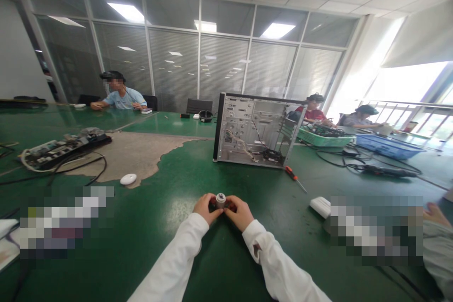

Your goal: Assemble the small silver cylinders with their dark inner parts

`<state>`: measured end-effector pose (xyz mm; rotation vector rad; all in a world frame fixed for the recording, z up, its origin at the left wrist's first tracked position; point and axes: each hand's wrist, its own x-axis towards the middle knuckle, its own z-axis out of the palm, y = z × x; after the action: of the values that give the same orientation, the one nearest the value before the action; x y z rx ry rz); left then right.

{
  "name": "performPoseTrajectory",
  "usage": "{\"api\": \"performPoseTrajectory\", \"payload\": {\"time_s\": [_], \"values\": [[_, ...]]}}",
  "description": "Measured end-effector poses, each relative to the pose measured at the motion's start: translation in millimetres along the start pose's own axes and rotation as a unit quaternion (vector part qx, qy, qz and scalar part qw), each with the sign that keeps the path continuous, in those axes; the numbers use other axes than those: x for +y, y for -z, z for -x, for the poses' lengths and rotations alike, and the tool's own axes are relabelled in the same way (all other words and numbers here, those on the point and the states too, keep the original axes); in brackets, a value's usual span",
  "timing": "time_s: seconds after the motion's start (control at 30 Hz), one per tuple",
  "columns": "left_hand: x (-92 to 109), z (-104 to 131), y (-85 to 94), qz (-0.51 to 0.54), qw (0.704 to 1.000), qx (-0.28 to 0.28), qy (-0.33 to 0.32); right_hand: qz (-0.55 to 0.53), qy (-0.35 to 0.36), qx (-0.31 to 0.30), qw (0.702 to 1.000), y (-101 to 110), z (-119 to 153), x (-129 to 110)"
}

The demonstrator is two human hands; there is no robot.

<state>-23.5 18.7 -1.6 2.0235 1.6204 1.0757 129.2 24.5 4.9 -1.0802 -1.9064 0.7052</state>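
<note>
Green worktop (187, 174), with a beige, ragged-edged patch (141, 151) where the surface is missing, carries all items. A small cylindrical part (221, 200), whitish with dark marks on its top face, stands upright near the front edge of the view, between the left hand (207, 208) and the right hand (239, 212). Both hands grasp the cylindrical part from opposite sides, fingers curled; the fingertips meet or nearly meet at its base. Whether the part touches the surface cannot be determined. Reddish-dark material shows beside the part at the fingers of each hand; its nature is unclear. Beyond the hands, slightly to the right, an open computer case (255, 132) stands upright, its metal interior and loose cables exposed. A screwdriver (296, 179) with an orange-and-black handle lies just beside the lower right corner of the case. A white oval object (128, 179) lies to the left, at the edge of the patch. Farther left, an electronic assembly (67, 148) rests with black cables around it. At the right are a green basket (327, 139) holding circuit boards and a blue basket (389, 145). A white box-like object (320, 206) lies right of the hands, well apart from them.
</note>
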Motion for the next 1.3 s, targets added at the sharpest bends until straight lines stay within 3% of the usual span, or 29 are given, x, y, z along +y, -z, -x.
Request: {"api": "performPoseTrajectory", "payload": {"time_s": [0.6,0.9,1.3], "values": [[-1.2,-0.1,-0.9,-0.002,1.0,-0.001,0.004,0.004,0.007,0.005,1.0,0.1,0.2,-0.5],[-0.8,-0.9,-1.9,-0.042,0.999,-0.021,-0.003,-0.045,0.037,0.085,0.995,-1.3,-9.7,-19.7],[-1.8,-1.1,-1.2,-0.059,0.998,-0.028,-0.012,-0.039,0.043,0.087,0.995,0.5,-12.8,-24.2]]}}
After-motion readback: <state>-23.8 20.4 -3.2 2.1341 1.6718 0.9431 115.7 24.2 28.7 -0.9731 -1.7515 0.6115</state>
